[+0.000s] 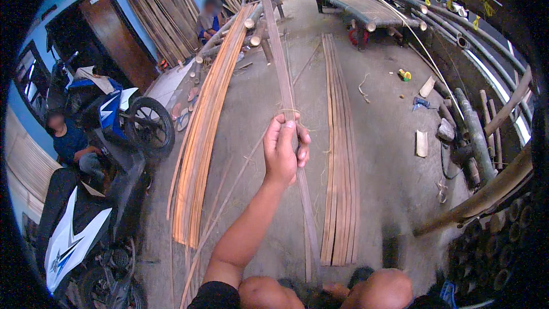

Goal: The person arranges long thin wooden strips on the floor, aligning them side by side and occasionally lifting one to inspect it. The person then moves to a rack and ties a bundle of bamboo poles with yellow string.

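My left hand (281,147) is wrapped tightly around a bundle of long brown strips (279,57), thumb by a pale tie (290,111); my right hand's state I cannot tell. The bundle slants over the middle of the floor (394,137), between orange-brown slats (211,137) and paler slats (341,166), with open room right of these, before bamboo poles (476,137) along the floor's right edge.

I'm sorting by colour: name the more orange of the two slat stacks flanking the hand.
The left stack, nearer the motorbikes: it is bright orange, while the right stack is duller brown.
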Demonstrator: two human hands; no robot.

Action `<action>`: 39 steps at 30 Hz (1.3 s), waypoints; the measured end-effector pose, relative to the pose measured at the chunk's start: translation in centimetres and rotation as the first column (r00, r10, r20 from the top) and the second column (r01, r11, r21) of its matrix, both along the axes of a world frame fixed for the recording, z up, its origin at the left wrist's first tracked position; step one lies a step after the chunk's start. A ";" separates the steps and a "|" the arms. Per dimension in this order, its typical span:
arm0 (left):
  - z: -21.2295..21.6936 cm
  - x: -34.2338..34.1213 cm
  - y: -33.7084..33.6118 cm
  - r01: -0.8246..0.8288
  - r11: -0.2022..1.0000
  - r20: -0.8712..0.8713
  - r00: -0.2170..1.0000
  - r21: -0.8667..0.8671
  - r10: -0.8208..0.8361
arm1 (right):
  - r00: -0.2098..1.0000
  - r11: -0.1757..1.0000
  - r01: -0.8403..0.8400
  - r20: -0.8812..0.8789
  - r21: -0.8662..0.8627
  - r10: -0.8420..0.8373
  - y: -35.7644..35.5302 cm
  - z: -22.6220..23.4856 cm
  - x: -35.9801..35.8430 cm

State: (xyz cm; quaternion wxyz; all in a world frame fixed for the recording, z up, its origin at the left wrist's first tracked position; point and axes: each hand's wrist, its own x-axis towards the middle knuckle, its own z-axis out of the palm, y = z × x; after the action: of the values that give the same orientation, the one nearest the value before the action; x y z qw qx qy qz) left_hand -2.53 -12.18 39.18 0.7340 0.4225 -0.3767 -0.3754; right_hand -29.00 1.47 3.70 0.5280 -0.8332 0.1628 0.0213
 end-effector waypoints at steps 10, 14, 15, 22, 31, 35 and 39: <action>-1.2 -0.5 0.3 0.018 1.000 0.043 0.999 0.000 -0.018 | 0.999 1.000 0.024 -0.022 -0.014 -0.024 -1.8 0.9 0.7; -1.2 -0.5 0.3 0.016 1.000 0.062 0.998 -0.007 -0.016 | 0.999 1.000 0.025 -0.029 -0.015 -0.025 -2.1 1.3 0.7; -1.0 -0.6 0.3 0.022 1.000 0.056 0.998 -0.012 -0.022 | 0.999 0.999 0.026 -0.031 -0.021 -0.027 -2.3 1.3 0.8; -1.0 -0.4 0.6 0.030 1.000 0.020 0.999 -0.005 -0.030 | 0.999 1.000 0.016 -0.040 -0.019 -0.017 -2.5 1.5 1.0; -1.1 -0.2 0.7 0.024 1.000 0.030 0.999 -0.009 -0.024 | 0.999 1.000 0.000 -0.037 -0.016 0.000 -2.5 1.4 1.3; -1.2 -0.4 1.0 -0.005 1.000 0.048 0.999 0.005 0.005 | 0.999 1.000 -0.012 -0.033 -0.014 0.012 -2.3 1.3 1.4; -3.1 -0.5 2.2 0.052 0.997 0.041 0.998 0.062 -0.054 | 0.999 1.000 -0.022 -0.029 -0.020 0.021 -1.9 1.1 1.0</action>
State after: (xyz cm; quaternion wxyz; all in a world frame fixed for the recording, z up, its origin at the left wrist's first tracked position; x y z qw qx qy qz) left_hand -3.03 -10.03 36.11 0.7023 0.4424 -0.3916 -0.3971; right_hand -28.03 -0.41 4.81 0.5170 -0.8398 0.1614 0.0372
